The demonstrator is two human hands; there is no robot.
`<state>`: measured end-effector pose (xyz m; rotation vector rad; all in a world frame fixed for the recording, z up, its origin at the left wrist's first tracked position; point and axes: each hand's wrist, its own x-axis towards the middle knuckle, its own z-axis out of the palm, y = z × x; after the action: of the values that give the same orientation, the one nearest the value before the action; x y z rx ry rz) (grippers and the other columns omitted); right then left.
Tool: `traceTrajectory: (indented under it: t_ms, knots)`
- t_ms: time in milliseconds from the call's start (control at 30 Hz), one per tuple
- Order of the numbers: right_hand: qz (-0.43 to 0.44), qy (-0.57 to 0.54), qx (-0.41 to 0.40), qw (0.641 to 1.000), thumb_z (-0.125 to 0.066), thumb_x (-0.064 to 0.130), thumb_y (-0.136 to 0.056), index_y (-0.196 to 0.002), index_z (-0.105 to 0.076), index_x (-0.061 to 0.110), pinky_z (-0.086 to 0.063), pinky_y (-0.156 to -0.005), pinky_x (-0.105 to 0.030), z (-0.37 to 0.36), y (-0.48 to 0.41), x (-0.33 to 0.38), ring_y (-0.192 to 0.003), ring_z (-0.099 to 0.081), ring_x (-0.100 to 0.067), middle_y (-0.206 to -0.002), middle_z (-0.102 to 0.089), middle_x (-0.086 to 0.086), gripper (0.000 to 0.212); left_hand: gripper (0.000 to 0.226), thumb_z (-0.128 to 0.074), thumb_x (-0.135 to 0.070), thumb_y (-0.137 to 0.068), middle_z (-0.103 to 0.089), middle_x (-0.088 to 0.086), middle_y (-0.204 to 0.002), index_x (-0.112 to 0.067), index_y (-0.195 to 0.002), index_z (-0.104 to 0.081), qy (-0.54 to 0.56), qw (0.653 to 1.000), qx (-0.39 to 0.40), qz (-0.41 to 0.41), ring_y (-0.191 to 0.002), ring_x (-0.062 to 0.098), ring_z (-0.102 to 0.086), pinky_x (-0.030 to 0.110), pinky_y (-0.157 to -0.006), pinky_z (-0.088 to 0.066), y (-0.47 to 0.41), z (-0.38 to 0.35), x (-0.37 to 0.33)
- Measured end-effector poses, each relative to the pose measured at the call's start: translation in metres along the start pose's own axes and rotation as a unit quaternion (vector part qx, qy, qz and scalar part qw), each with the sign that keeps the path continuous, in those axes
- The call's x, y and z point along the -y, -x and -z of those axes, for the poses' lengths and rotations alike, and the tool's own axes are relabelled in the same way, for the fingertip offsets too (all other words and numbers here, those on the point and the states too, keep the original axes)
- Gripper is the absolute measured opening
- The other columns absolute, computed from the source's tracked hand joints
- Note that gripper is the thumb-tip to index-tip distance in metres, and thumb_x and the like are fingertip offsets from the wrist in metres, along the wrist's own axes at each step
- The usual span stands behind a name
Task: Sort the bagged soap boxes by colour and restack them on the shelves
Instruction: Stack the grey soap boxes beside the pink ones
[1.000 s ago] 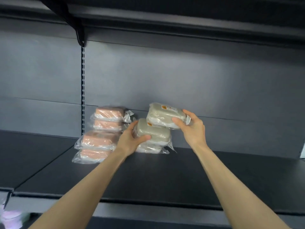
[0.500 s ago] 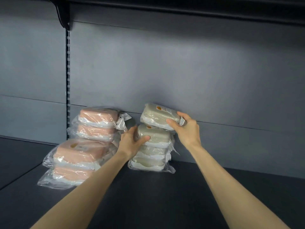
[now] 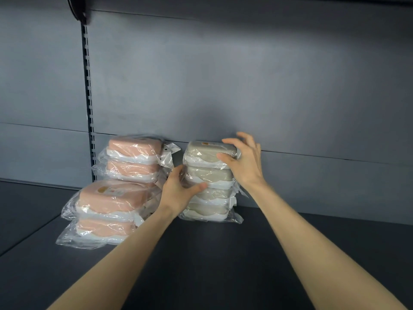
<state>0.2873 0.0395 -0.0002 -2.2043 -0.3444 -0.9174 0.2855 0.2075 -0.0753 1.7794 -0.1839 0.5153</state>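
Bagged soap boxes, sorted by colour.
Four grey-beige, clear-bagged boxes stacked upright against the dark shelf; pink clear-bagged boxes piled just left.

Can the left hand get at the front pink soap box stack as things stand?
Probably yes. The left hand rests on the beige stack, right beside the front pink stack, with nothing between them.
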Motion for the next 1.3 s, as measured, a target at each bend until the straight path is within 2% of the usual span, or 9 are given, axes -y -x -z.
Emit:
traceTrajectory:
  t_ms: [133, 267, 400, 533, 700, 900, 1033, 1200, 1300]
  knots:
    - [0.016, 0.0, 0.075, 0.997, -0.073, 0.032, -0.084, -0.121, -0.067, 0.025, -0.025, -0.1, -0.019, 0.004, 0.001, 0.001, -0.129, -0.037, -0.021, -0.138, -0.052, 0.001, 0.038, 0.068, -0.081, -0.019, -0.075, -0.053, -0.012, -0.112, -0.008, -0.134, -0.049, -0.019, 1.0, -0.018, -0.012, -0.087, -0.008, -0.051, -0.01, -0.066, -0.028, 0.003, -0.003, 0.002]
    - [0.012, -0.011, 0.124, 0.992, -0.076, 0.026, -0.081, -0.129, -0.061, 0.025, -0.03, -0.112, -0.033, 0.013, 0.003, -0.003, -0.133, -0.04, -0.023, -0.141, -0.049, -0.001, 0.05, 0.064, -0.079, -0.021, -0.077, -0.051, -0.029, -0.09, -0.009, -0.133, -0.052, -0.027, 0.999, -0.036, -0.013, -0.071, -0.017, -0.051, -0.009, -0.062, -0.03, 0.004, -0.004, 0.005]
    - [-0.006, -0.023, 0.107, 0.994, -0.077, 0.02, -0.081, -0.129, -0.061, 0.025, -0.031, -0.113, -0.038, 0.008, 0.006, -0.008, -0.132, -0.042, -0.024, -0.14, -0.051, -0.001, 0.051, 0.07, -0.079, -0.029, -0.077, -0.063, -0.01, -0.104, -0.012, -0.138, -0.049, -0.027, 0.999, -0.04, -0.001, -0.09, 0.007, -0.058, 0.008, -0.081, -0.036, 0.002, -0.007, 0.008]
    - [-0.013, -0.038, 0.08, 0.996, -0.078, 0.02, -0.08, -0.127, -0.063, 0.027, -0.033, -0.111, -0.04, 0.001, 0.007, -0.012, -0.129, -0.044, -0.024, -0.138, -0.053, 0.001, 0.05, 0.073, -0.079, -0.031, -0.076, -0.062, -0.006, -0.108, -0.013, -0.139, -0.048, -0.017, 0.999, -0.047, 0.0, -0.099, 0.013, -0.059, 0.02, -0.091, -0.04, -0.001, -0.008, 0.011]
    - [-0.011, -0.056, 0.078, 0.995, -0.079, 0.018, -0.078, -0.124, -0.065, 0.026, -0.033, -0.108, -0.025, 0.0, 0.005, -0.014, -0.127, -0.047, -0.017, -0.137, -0.054, 0.001, 0.049, 0.072, -0.08, -0.031, -0.075, -0.057, -0.016, -0.099, -0.012, -0.137, -0.05, -0.014, 0.998, -0.054, -0.002, -0.096, 0.01, -0.058, 0.016, -0.087, -0.038, -0.001, -0.008, 0.015]
    - [-0.028, -0.065, 0.082, 0.994, -0.079, 0.015, -0.079, -0.124, -0.065, 0.026, -0.029, -0.101, -0.014, -0.001, 0.005, -0.009, -0.128, -0.046, -0.015, -0.139, -0.052, 0.001, 0.049, 0.073, -0.079, -0.034, -0.075, -0.063, -0.002, -0.119, -0.012, -0.138, -0.049, -0.014, 0.998, -0.054, -0.003, -0.107, 0.009, -0.055, 0.018, -0.093, -0.037, 0.001, -0.008, 0.014]
    - [-0.032, -0.057, 0.089, 0.994, -0.078, 0.017, -0.08, -0.125, -0.064, 0.029, -0.033, -0.111, -0.033, 0.0, 0.006, -0.007, -0.131, -0.044, -0.017, -0.14, -0.051, 0.003, 0.049, 0.071, -0.078, -0.035, -0.076, -0.064, -0.007, -0.105, -0.014, -0.137, -0.049, -0.028, 0.998, -0.049, 0.007, -0.1, 0.011, -0.059, 0.021, -0.092, -0.041, 0.004, -0.007, 0.012]
    - [-0.031, -0.027, 0.097, 0.994, -0.078, 0.022, -0.079, -0.125, -0.063, 0.031, -0.033, -0.111, -0.04, 0.002, 0.004, -0.005, -0.13, -0.043, -0.021, -0.139, -0.052, 0.004, 0.05, 0.06, -0.073, -0.033, -0.081, -0.054, -0.023, -0.085, -0.016, -0.134, -0.05, -0.066, 0.997, -0.023, 0.014, -0.097, 0.012, -0.056, 0.02, -0.09, -0.036, 0.005, -0.006, 0.004]
    - [-0.021, 0.009, 0.102, 0.995, -0.079, 0.023, -0.078, -0.125, -0.063, 0.029, -0.034, -0.108, -0.04, 0.005, 0.0, -0.002, -0.125, -0.045, -0.024, -0.132, -0.057, 0.003, 0.05, 0.059, -0.07, -0.03, -0.084, -0.061, -0.008, -0.11, -0.013, -0.135, -0.046, -0.083, 0.997, 0.001, 0.01, -0.108, 0.015, -0.054, 0.02, -0.09, -0.034, 0.006, -0.005, -0.002]
